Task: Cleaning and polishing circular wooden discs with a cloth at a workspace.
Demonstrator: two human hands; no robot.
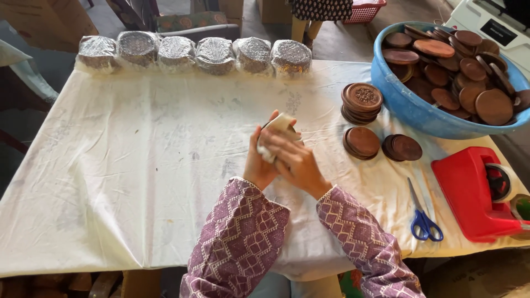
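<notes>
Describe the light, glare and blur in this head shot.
Head view: soft, even daylight, only faint shadows on the white cloth; mild glare on the wrapped stacks along the far edge; both hands, left hand and right hand, slightly soft around a cream cloth; the table edges bow from wide-angle distortion; scissors stay sharp.

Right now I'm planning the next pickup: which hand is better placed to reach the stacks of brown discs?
Right. The right hand lies nearer the stacks of brown discs; the left hand cradles the cloth-wrapped piece.
</notes>
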